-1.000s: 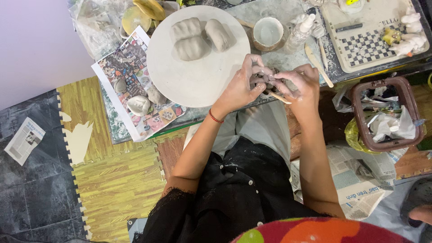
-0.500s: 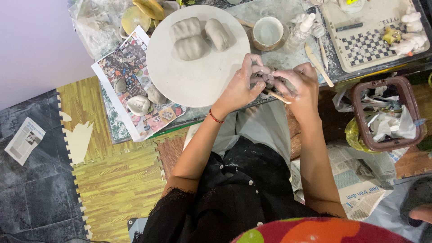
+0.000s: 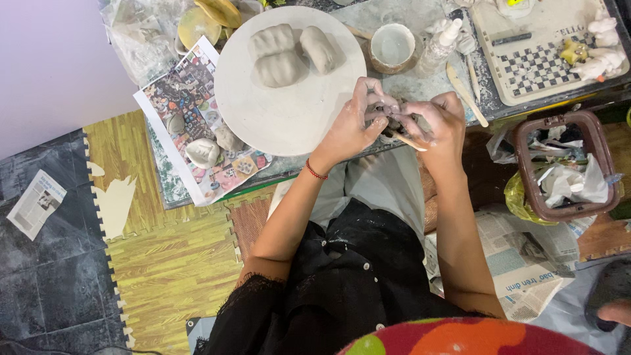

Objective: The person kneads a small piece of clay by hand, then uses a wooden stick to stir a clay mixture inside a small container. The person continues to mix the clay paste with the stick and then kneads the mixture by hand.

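Small clay piece (image 3: 395, 122) sits between left hand (image 3: 355, 125) and right hand (image 3: 442, 121) (both gripping).

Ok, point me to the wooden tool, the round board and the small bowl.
wooden tool (image 3: 413, 141), head view, on its shaft below the right hand.
round board (image 3: 282, 115), head view, on its bare centre.
small bowl (image 3: 392, 46), head view, on its pale inside.

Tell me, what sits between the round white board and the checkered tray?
In the head view, a small clay-smeared bowl and a spray bottle sit between the round board and checkered tray.
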